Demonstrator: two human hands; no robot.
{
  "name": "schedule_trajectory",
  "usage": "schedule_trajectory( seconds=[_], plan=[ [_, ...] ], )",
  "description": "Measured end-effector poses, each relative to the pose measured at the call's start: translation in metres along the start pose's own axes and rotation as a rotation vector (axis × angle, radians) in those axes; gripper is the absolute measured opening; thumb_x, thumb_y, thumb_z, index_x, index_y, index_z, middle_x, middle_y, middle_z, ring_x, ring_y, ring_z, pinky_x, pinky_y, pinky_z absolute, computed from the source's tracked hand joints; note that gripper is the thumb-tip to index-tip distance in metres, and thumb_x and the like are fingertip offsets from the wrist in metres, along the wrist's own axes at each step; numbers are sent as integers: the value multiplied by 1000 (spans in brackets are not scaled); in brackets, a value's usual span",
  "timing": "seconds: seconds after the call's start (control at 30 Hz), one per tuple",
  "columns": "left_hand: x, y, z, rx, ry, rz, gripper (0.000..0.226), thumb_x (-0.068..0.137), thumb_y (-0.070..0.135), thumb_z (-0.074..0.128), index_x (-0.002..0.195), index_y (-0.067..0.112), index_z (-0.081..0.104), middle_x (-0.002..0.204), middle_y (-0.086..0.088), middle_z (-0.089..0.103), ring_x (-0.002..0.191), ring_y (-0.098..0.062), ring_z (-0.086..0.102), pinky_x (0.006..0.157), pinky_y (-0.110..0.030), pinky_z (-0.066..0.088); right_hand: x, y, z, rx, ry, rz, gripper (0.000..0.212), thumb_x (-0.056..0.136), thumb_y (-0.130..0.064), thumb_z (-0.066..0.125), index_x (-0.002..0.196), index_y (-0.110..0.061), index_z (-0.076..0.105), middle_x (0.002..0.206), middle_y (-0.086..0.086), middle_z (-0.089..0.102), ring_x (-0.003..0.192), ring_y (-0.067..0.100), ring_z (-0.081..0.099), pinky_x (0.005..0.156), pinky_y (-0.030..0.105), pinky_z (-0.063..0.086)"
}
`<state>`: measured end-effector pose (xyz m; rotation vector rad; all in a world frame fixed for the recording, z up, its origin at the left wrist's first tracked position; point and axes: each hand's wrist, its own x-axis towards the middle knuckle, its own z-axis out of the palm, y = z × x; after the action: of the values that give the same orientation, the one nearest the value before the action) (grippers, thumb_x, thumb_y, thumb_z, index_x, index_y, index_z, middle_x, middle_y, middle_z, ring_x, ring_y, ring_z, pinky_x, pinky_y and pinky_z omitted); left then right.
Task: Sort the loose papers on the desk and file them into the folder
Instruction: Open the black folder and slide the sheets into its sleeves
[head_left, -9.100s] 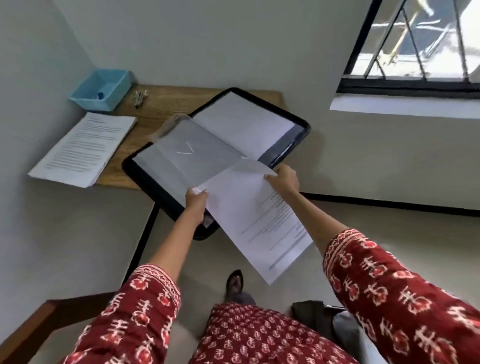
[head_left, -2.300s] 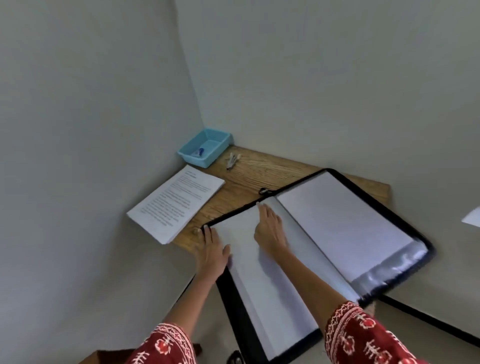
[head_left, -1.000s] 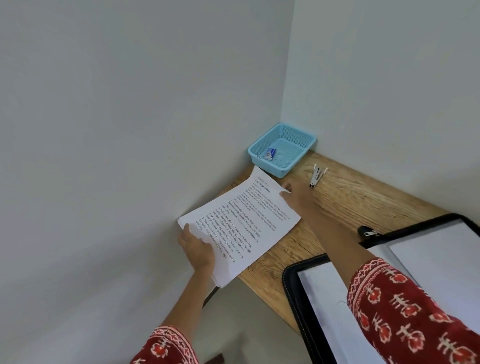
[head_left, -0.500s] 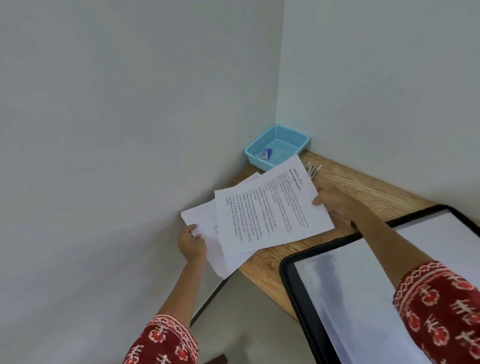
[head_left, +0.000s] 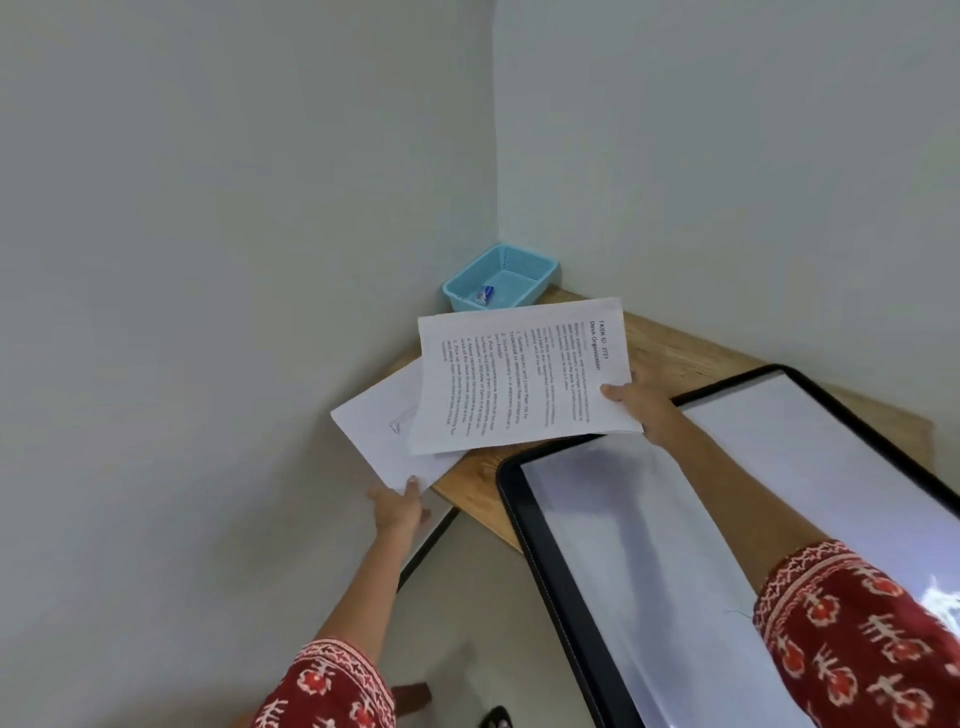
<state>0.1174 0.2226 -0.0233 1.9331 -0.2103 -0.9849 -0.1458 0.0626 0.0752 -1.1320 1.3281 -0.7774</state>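
Right hand (head_left: 641, 410) pinching printed sheet (head_left: 524, 376), lifted over desk (head_left: 670, 345), black text in lines, heading readable. Left hand (head_left: 400, 506) loosely open, thumb on corner of near-blank sheet (head_left: 382, 434) overhanging desk's left edge. Open black folder (head_left: 566, 587) right, clear sleeves showing.

1. My right hand (head_left: 640, 410) pinches the printed sheet (head_left: 524, 374) above the desk (head_left: 675, 343).
2. My left hand (head_left: 399, 506) touches the blank sheet (head_left: 379, 431).
3. The open folder (head_left: 649, 545) lies beside them.
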Motion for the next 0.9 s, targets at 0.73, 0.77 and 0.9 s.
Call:
schedule_trajectory(
  seconds=[0.73,0.77,0.9],
  plan=[
    [-111,9,74,485,-308,238,29,94,10,49,120,-2,55,116,-16,60,99,-29,57,83,-35,49,-123,107,-126,387,406,106,48,90,12,47,135,-6,45,130,12,54,104,25,52,92,39,47],
    [-107,17,77,538,-252,314,30,93,7,49,121,-2,55,116,-17,60,100,-31,58,83,-35,48,-122,109,-128,404,427,103,48,90,12,47,135,-6,45,130,13,54,105,24,51,96,39,46],
    [-84,29,87,804,-132,527,44,90,10,54,133,5,49,126,-17,56,114,-36,53,98,-42,44,-117,112,-142,471,539,86,47,90,12,46,134,-5,46,131,14,54,107,23,51,98,34,43]
  ],
)
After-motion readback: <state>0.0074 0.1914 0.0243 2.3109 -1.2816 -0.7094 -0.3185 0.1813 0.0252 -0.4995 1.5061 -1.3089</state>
